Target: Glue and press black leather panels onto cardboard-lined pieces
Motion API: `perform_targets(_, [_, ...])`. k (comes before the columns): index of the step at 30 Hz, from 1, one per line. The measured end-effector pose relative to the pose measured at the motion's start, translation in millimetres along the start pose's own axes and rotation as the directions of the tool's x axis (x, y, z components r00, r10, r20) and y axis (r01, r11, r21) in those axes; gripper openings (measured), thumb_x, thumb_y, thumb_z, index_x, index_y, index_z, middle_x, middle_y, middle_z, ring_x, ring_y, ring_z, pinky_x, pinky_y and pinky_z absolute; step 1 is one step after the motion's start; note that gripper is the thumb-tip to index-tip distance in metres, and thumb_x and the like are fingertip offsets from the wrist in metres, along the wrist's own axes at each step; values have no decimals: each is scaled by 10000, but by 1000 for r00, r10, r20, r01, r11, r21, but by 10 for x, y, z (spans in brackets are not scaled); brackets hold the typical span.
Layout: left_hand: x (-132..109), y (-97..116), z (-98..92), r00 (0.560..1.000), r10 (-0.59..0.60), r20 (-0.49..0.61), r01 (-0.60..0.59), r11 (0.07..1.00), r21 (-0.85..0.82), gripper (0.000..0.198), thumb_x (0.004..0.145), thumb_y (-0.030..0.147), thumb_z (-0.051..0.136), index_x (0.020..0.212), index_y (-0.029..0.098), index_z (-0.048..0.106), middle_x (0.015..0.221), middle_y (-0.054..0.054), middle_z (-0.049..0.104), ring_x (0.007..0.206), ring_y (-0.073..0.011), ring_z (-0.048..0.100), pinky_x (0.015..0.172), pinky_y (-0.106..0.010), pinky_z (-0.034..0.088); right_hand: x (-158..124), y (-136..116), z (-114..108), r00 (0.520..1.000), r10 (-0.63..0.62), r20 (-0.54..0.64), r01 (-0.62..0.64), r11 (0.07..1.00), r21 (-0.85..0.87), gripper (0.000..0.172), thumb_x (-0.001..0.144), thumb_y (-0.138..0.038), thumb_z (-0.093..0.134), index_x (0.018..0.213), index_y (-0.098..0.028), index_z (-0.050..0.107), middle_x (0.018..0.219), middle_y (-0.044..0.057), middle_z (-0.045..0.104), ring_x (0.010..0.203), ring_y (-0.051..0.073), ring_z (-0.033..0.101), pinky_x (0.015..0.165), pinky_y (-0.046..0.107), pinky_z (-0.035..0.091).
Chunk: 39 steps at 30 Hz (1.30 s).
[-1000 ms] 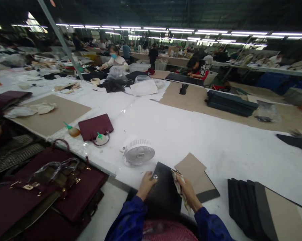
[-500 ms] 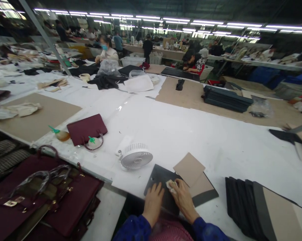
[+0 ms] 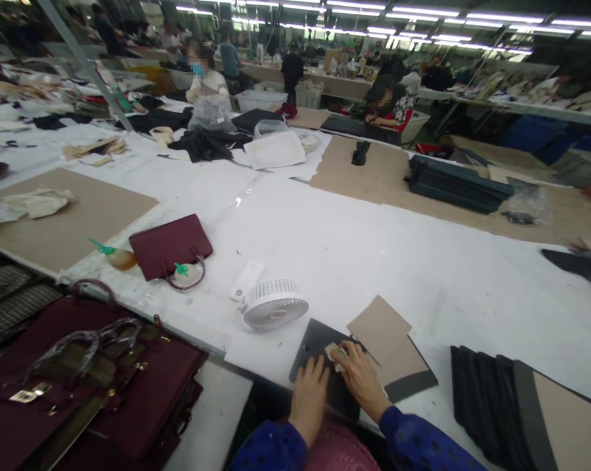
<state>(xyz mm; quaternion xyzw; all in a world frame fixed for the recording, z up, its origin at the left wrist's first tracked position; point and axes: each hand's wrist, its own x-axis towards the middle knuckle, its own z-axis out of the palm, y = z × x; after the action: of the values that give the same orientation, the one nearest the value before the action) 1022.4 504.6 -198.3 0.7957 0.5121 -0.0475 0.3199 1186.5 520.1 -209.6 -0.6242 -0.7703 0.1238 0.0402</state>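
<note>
Black panel (image 3: 320, 353) under left hand (image 3: 309, 396) fingers (flat); right hand (image 3: 357, 376) presses cloth (image 3: 333, 352).

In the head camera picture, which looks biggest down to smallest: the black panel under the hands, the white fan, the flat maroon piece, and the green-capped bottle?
1. Flat maroon piece, slightly ahead, though it lies farther off.
2. Black panel, close to it, partly hidden by the left hand and right hand; this order is unsure.
3. White fan.
4. Green-capped bottle.

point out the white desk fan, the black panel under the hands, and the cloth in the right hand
white desk fan (image 3: 274, 305), head view, on the round front grille.
black panel (image 3: 311, 341), head view, on its bare upper left area.
cloth (image 3: 333, 352), head view, on the pale wad ahead of the right hand's fingers.
</note>
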Motion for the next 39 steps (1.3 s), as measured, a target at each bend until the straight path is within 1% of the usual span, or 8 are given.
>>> perform_targets(3, [8, -25, -11, 1000, 6, 5, -6, 1000, 0, 481, 914, 143, 356, 1375, 196, 482, 1525, -66, 375, 1380, -311, 358, 1087, -506, 373, -29, -10, 9, 1000, -7, 1, 7, 1000, -24, 470, 783, -1, 541, 1142, -279, 662, 1139, 99, 586, 1015, 256, 526, 818, 335, 446])
perform_targets(8, [14, -22, -5, 1000, 5, 19, -5, 1000, -3, 506, 923, 142, 312, 1416, 184, 420, 1525, -72, 375, 1400, -313, 317, 1102, -514, 348, 473, -204, 133, 999, -8, -37, 8, 1000, -10, 404, 840, -111, 548, 1190, -297, 628, 1197, 97, 556, 1039, 263, 508, 855, 358, 444])
perform_targets(15, [0, -23, -53, 999, 15, 36, -14, 1000, -3, 487, 928, 155, 302, 1389, 163, 459, 1542, -85, 334, 1400, -316, 318, 1091, -500, 364, -100, 14, -25, 1000, 2, -14, -2, 1000, 8, 458, 774, -8, 530, 1108, -282, 680, 1109, 84, 591, 987, 243, 542, 838, 351, 475])
perform_targets(21, [14, -35, 45, 1000, 8, 17, -8, 1000, 15, 505, 929, 153, 308, 1425, 163, 401, 1542, -100, 333, 1413, -312, 291, 1105, -517, 341, 431, -174, 107, 999, 21, -29, -20, 1000, 24, 370, 871, -118, 510, 1187, -269, 633, 1193, 108, 546, 1050, 266, 497, 887, 385, 453])
perform_targets(24, [14, -28, 64, 1000, 9, 2, -9, 999, 41, 500, 931, 155, 309, 1422, 166, 408, 1536, -96, 346, 1406, -312, 306, 1089, -509, 369, 327, -159, 97, 1000, 7, -15, -7, 999, 45, 385, 860, -98, 524, 1175, -282, 646, 1195, 96, 549, 1047, 254, 502, 885, 364, 458])
perform_targets(28, [20, -48, 92, 999, 24, -36, -22, 997, 78, 482, 932, 164, 338, 1403, 177, 438, 1528, -79, 366, 1387, -300, 348, 1066, -476, 411, -37, -48, 26, 1000, -11, 19, 10, 998, 60, 437, 800, -25, 546, 1130, -278, 681, 1128, 94, 581, 996, 248, 525, 845, 345, 475])
perform_targets(35, [66, -74, 331, 985, 53, -164, -22, 983, 183, 432, 938, 189, 388, 1355, 176, 499, 1476, -89, 450, 1339, -309, 422, 1016, -469, 470, 600, -138, 163, 1000, 16, -1, -16, 995, 100, 349, 875, -148, 526, 1167, -286, 659, 1223, 96, 531, 1055, 253, 497, 907, 361, 449])
perform_targets(39, [36, -56, 470, 956, 110, -273, -33, 962, 270, 438, 927, 179, 419, 1358, 167, 493, 1397, -91, 545, 1300, -317, 470, 1003, -480, 489, 530, -227, 177, 1000, -8, 24, 4, 990, 138, 306, 902, -203, 509, 1149, -280, 673, 1172, 90, 543, 1005, 228, 521, 849, 319, 474])
